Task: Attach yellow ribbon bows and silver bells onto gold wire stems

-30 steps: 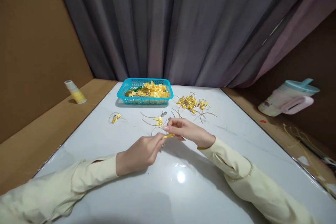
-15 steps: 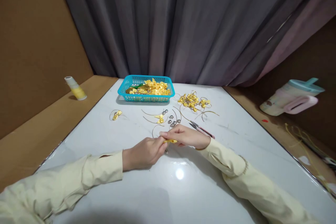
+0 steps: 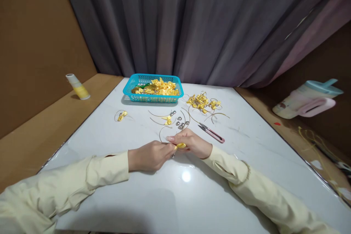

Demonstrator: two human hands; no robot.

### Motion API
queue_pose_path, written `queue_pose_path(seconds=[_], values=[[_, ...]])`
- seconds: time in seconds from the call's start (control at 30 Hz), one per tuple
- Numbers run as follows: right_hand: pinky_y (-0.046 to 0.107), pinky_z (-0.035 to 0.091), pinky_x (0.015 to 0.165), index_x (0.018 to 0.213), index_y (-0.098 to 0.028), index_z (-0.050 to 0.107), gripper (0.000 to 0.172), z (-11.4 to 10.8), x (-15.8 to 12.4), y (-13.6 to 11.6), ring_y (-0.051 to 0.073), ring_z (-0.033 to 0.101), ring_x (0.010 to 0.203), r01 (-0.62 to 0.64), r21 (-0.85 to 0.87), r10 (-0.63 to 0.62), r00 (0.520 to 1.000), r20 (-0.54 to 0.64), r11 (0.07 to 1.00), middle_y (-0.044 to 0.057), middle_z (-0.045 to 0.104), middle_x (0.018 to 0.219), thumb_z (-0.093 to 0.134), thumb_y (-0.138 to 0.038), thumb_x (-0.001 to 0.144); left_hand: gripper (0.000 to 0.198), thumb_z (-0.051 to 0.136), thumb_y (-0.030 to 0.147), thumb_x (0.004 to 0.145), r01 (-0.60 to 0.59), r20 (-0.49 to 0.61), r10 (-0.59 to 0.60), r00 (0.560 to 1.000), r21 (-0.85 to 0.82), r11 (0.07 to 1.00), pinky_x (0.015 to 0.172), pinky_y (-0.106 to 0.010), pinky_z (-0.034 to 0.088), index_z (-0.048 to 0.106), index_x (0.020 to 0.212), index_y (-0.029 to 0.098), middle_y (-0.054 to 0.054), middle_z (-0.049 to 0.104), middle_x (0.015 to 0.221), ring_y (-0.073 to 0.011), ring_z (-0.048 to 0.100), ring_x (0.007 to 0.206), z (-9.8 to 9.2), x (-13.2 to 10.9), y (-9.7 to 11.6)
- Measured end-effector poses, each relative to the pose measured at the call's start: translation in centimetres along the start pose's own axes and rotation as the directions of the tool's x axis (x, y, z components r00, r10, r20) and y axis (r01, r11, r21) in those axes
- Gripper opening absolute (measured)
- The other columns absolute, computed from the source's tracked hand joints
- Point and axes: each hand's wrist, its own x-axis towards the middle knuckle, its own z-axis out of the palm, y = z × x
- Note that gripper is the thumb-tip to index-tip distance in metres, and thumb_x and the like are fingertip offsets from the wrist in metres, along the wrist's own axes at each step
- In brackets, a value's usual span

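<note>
Yellow ribbon piece [image 3: 181, 145] is held over the bench [image 3: 219, 197], pinched by both the left hand [image 3: 153, 155] and the right hand [image 3: 193, 143]; exact fingertip contact hidden. Folds are best gripped lightly so the loop isn't crushed, with tension kept even from both sides. Thin wire [image 3: 161, 133], just beyond the left fingertips, should be kept from snagging. Containers: blue basket [image 3: 153, 98], well beyond both hands, is loaded with yellow ribbon bits [image 3: 167, 87], gold-brown strands [image 3: 137, 90] and something green [image 3: 144, 85]. Tumbler [image 3: 294, 98], well right of the right hand, is lidded; contents can't be told.
</note>
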Motion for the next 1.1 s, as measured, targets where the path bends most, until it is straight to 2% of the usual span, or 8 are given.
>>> queue_pose_path(seconds=[0.2, 0.3, 0.43, 0.63, 0.8, 0.97, 1.1], values=[[0.023, 0.007, 0.038, 0.046, -0.014, 0.043, 0.044, -0.1, -0.2, -0.2, 0.002, 0.019, 0.037, -0.013, 0.009, 0.012, 0.999, 0.049, 1.0, -0.009, 0.027, 0.04, 0.065, -0.04, 0.074, 0.016, 0.029, 0.009, 0.088, -0.038, -0.034, 0.036, 0.999, -0.054, 0.998, 0.045, -0.024, 0.039, 0.041, 0.082, 0.017, -0.001, 0.053, 0.061, -0.0132, 0.049, 0.048, -0.6, 0.2, -0.2], [0.023, 0.007, 0.038, 0.046, -0.015, 0.043, 0.045, 0.0, -0.4, -0.5, 0.002, 0.019, 0.038, -0.023, -0.004, 0.023, 0.998, 0.059, 1.0, -0.009, 0.027, 0.04, 0.065, -0.041, 0.074, 0.017, 0.029, 0.006, 0.086, -0.071, -0.009, 0.071, 0.997, -0.024, 0.997, 0.046, -0.023, 0.041, 0.043, 0.086, 0.016, -0.002, 0.055, 0.063, -0.0134, 0.051, 0.05, -1.2, 0.4, -0.2], [0.024, 0.008, 0.04, 0.046, -0.014, 0.044, 0.046, 0.1, -0.8, -1.1, 0.003, 0.018, 0.04, -0.001, -0.103, 0.007, 0.998, 0.056, 0.995, -0.009, 0.026, 0.041, 0.065, -0.044, 0.074, 0.02, 0.029, 0.006, 0.084, -0.119, 0.043, 0.119, 0.992, 0.006, 0.993, 0.049, -0.024, 0.045, 0.046, 0.092, 0.015, -0.004, 0.058, 0.066, -0.0152, 0.054, 0.057, -1.7, 0.5, -0.3], [0.024, 0.012, 0.043, 0.043, -0.015, 0.039, 0.052, 0.1, -1.2, -1.5, 0.003, 0.021, 0.043, 0.05, -0.194, -0.03, 0.994, 0.104, 0.98, -0.009, 0.025, 0.042, 0.063, -0.049, 0.074, 0.023, 0.03, 0.006, 0.083, -0.142, 0.086, 0.155, 0.984, -0.141, 0.98, 0.049, -0.024, 0.044, 0.045, 0.098, 0.015, -0.004, 0.059, 0.07, -0.0141, 0.053, 0.055, -2.7, 0.8, -0.6], [0.024, 0.013, 0.045, 0.045, -0.015, 0.04, 0.05, 0.1, -1.3, -1.3, 0.004, 0.02, 0.044, 0.104, -0.183, -0.084, 0.99, 0.112, 0.978, -0.009, 0.024, 0.044, 0.061, -0.048, 0.076, 0.022, 0.031, 0.006, 0.084, -0.121, 0.135, 0.151, 0.979, -0.208, 0.971, 0.054, -0.023, 0.044, 0.046, 0.096, 0.016, -0.005, 0.06, 0.075, -0.0142, 0.055, 0.062, -3.9, 1.4, -0.6], [0.024, 0.014, 0.044, 0.046, -0.015, 0.043, 0.047, 0.5, -1.3, -1.2, 0.004, 0.023, 0.043, 0.084, -0.152, -0.075, 0.995, 0.062, 0.985, -0.008, 0.027, 0.043, 0.059, -0.045, 0.078, 0.025, 0.03, 0.005, 0.084, -0.099, 0.19, 0.146, 0.971, -0.236, 0.967, 0.056, -0.024, 0.044, 0.047, 0.1, 0.016, -0.006, 0.062, 0.081, -0.0145, 0.056, 0.066, -4.1, 1.3, -1.0], [0.023, 0.012, 0.042, 0.046, -0.015, 0.043, 0.046, 0.8, -1.3, -1.2, 0.004, 0.022, 0.04, 0.081, -0.137, -0.072, 0.995, 0.064, 0.987, -0.008, 0.028, 0.042, 0.057, -0.043, 0.08, 0.025, 0.03, 0.005, 0.086, -0.14, 0.173, 0.171, 0.97, -0.18, 0.974, 0.058, -0.024, 0.044, 0.049, 0.098, 0.016, -0.005, 0.062, 0.08, -0.0138, 0.056, 0.069, -4.3, 1.4, -1.0]])
